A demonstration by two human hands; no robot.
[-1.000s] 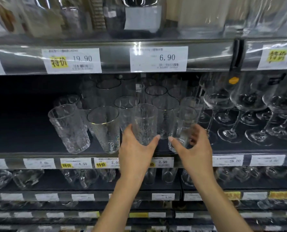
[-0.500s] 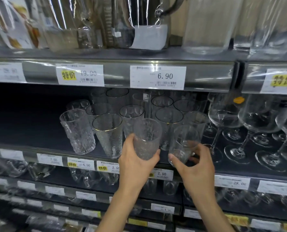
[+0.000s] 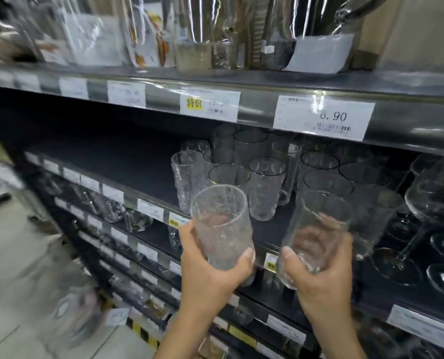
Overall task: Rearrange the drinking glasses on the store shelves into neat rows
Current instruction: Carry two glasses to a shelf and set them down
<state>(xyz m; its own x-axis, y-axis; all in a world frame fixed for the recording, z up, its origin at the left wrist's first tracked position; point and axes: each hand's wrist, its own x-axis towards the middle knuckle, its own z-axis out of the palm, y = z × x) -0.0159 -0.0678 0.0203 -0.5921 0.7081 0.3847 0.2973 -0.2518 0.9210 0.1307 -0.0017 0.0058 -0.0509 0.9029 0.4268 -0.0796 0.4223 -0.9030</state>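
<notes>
Head view: the left hand (image 3: 210, 273) grips a textured glass (image 3: 219, 226) round its lower half. Its fingers (image 3: 187, 230) are curled behind the glass and the thumb is pressed on the near side. The glass is held in the air in front of the middle shelf (image 3: 127, 164), its mouth tipped slightly toward the camera.

Just to its right, the right hand (image 3: 322, 278) clasps a smoother clear glass (image 3: 316, 229), also off the shelf and tilted. The hand wraps the base, and some of its fingers show through the glass wall. The two held glasses are close together but apart.

Behind them, a cluster of standing glasses (image 3: 266, 187) sits upright on the right part of the middle shelf, in loose rows running back. The left part of that shelf is bare dark board. Stemmed wine glasses (image 3: 436, 200) stand further right. A price tag (image 3: 323, 117) reading 6.90 hangs on the edge of the upper shelf (image 3: 257, 106). The picture is motion-blurred at its left side.
</notes>
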